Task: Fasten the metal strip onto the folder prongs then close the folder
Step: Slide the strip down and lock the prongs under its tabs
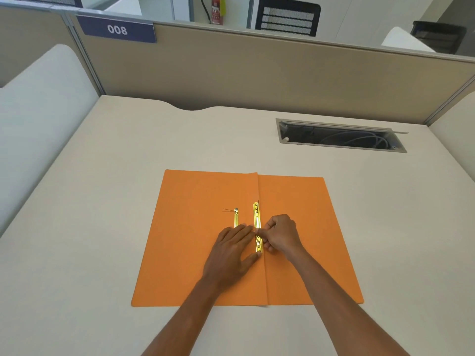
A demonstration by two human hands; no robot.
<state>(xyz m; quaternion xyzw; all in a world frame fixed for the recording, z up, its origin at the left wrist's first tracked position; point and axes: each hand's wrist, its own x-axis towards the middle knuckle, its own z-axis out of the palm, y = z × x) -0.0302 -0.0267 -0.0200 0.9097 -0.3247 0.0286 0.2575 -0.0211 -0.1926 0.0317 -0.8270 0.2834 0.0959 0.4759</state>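
Observation:
An orange folder (295,201) lies open and flat on the desk. A gold metal strip (256,219) runs along its centre fold, with thin prongs showing at its far end. A second gold piece (236,218) lies just left of it on the left flap, its near end hidden under my left hand. My left hand (231,253) rests flat on the left flap, fingertips and thumb touching the strip's left edge. My right hand (280,235) is curled, thumb and fingers pinching at the near half of the strip.
The cream desk (102,227) is bounded by a tan partition (257,68) at the back. An open cable tray (339,136) is cut into the desk at the back right. White side panels stand at both edges.

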